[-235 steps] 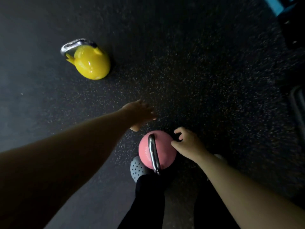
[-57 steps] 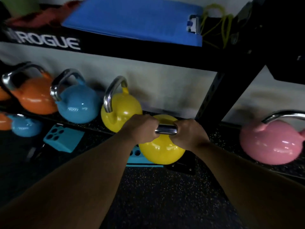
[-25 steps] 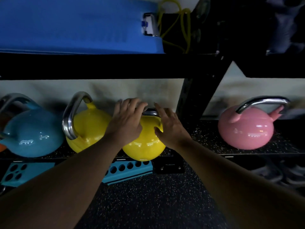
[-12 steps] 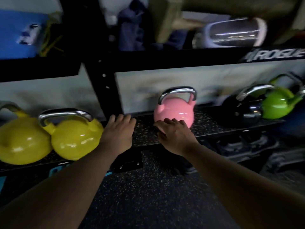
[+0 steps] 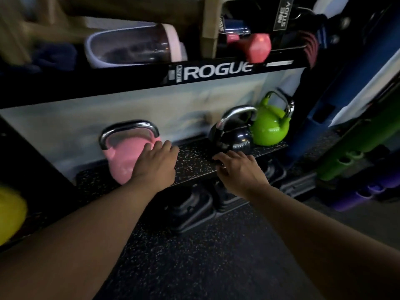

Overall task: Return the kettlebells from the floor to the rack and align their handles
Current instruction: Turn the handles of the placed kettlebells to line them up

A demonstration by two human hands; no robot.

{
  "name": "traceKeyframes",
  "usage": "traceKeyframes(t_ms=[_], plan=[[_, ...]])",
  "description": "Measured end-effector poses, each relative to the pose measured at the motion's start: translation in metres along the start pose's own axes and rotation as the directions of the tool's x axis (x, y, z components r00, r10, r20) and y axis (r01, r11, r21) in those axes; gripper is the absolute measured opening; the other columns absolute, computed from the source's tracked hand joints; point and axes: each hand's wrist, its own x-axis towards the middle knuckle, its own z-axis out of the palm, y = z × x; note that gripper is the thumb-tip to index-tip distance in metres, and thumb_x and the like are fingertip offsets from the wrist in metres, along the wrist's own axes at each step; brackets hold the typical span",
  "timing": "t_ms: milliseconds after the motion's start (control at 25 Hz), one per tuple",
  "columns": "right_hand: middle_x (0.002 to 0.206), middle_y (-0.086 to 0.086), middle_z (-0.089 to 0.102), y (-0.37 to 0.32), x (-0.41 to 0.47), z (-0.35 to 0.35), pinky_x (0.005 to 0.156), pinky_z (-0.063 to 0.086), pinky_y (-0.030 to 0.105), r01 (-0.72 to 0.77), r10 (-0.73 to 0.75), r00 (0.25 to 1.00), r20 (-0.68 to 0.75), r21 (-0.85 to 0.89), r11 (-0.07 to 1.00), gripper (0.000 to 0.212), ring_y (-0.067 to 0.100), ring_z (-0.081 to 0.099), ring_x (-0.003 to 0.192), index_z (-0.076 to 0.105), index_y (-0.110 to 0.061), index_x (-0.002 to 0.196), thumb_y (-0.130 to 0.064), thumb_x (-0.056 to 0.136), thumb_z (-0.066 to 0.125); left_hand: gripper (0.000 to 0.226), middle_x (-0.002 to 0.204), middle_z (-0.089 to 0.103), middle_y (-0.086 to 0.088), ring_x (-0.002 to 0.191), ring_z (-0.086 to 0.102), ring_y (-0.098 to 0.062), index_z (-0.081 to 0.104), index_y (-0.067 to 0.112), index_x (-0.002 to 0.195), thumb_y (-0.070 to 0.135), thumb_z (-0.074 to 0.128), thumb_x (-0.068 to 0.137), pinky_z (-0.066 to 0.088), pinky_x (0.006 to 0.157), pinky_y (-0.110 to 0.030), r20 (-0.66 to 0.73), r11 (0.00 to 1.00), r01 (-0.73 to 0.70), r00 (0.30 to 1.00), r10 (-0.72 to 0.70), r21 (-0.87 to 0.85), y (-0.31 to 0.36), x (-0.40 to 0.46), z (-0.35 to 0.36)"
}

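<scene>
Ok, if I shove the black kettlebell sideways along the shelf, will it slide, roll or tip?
The black kettlebell looks like solid metal, so probably heavy. The speckled shelf mat looks rubbery, so it would likely drag rather than slide. Its rounded body might rock; the green kettlebell sits close beside it.

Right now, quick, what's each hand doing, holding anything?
Left hand: open, fingers spread against the pink kettlebell, gripping nothing.
Right hand: open, empty, at the shelf edge before the black kettlebell.
</scene>
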Motion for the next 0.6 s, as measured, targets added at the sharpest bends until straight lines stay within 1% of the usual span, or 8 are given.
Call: traceKeyframes(t_ms=[120,200,280,360,440,520,600], plan=[[0.124,0.002,0.063,0.052,0.024,-0.001,0.093,0.040,0.044,-0.019,0.019,1.000,-0.005,-0.017,1.000,0.034,0.029,0.054,0.116,0.056,-0.030,0.128,-0.037,0.096,0.045,0.037,0.114,0.056,-0.006,0.110,0.052,-0.029,0.053,0.016,0.115,0.027,0.058,0.080,0.037,0.091,-0.043,-0.020,0.999,-0.033,0.999,0.033,0.005,0.027,0.053,0.006],[0.124,0.003,0.063,0.087,0.052,0.000,0.091,0.041,0.043,-0.032,0.031,1.000,-0.003,-0.043,0.999,0.032,0.031,0.055,0.114,0.057,-0.030,0.125,-0.037,0.096,0.045,0.035,0.114,0.056,-0.008,0.109,0.051,-0.030,0.053,0.015,0.113,0.028,0.057,0.081,0.037,0.089,-0.043,-0.022,0.999,-0.037,0.999,0.036,-0.030,0.040,0.094,0.014],[0.126,0.005,0.062,0.118,0.083,0.000,0.088,0.041,0.043,-0.051,0.050,0.999,-0.021,-0.058,0.997,0.031,0.033,0.056,0.113,0.058,-0.029,0.122,-0.039,0.096,0.044,0.037,0.118,0.056,-0.010,0.110,0.051,-0.032,0.053,0.013,0.116,0.029,0.055,0.083,0.038,0.090,-0.044,-0.039,0.997,-0.042,0.998,0.039,-0.069,0.051,0.136,0.020],[0.131,0.009,0.057,0.146,0.122,0.000,0.090,0.042,0.044,-0.065,0.063,0.998,-0.026,-0.059,0.996,0.034,0.034,0.054,0.116,0.057,-0.030,0.124,-0.042,0.097,0.042,0.043,0.126,0.054,-0.012,0.114,0.050,-0.033,0.050,0.011,0.125,0.035,0.051,0.089,0.039,0.093,-0.045,-0.045,0.987,0.008,0.999,-0.016,-0.161,0.061,0.178,0.027],[0.137,0.013,0.050,0.169,0.154,0.002,0.094,0.042,0.048,-0.089,0.087,0.995,-0.039,-0.056,0.994,0.040,0.037,0.050,0.120,0.051,-0.030,0.132,-0.045,0.097,0.039,0.050,0.131,0.052,-0.013,0.116,0.050,-0.035,0.046,0.012,0.133,0.044,0.044,0.095,0.041,0.093,-0.046,-0.041,0.958,0.063,0.996,-0.078,-0.280,0.076,0.214,0.032],[0.140,0.016,0.045,0.185,0.182,0.007,0.098,0.040,0.051,-0.118,0.116,0.993,-0.032,-0.054,0.992,0.049,0.039,0.046,0.124,0.042,-0.028,0.140,-0.051,0.098,0.033,0.052,0.131,0.052,-0.012,0.115,0.051,-0.035,0.043,0.017,0.135,0.053,0.036,0.098,0.043,0.085,-0.046,-0.037,0.911,0.107,0.991,-0.132,-0.398,0.094,0.241,0.034],[0.142,0.018,0.043,0.196,0.200,0.015,0.100,0.038,0.053,-0.136,0.136,0.991,0.002,-0.070,0.988,0.055,0.041,0.043,0.127,0.038,-0.028,0.143,-0.057,0.098,0.026,0.051,0.127,0.054,-0.011,0.113,0.053,-0.036,0.044,0.021,0.133,0.056,0.030,0.099,0.042,0.078,-0.043,-0.036,0.859,0.115,0.988,-0.153,-0.499,0.114,0.258,0.040]])
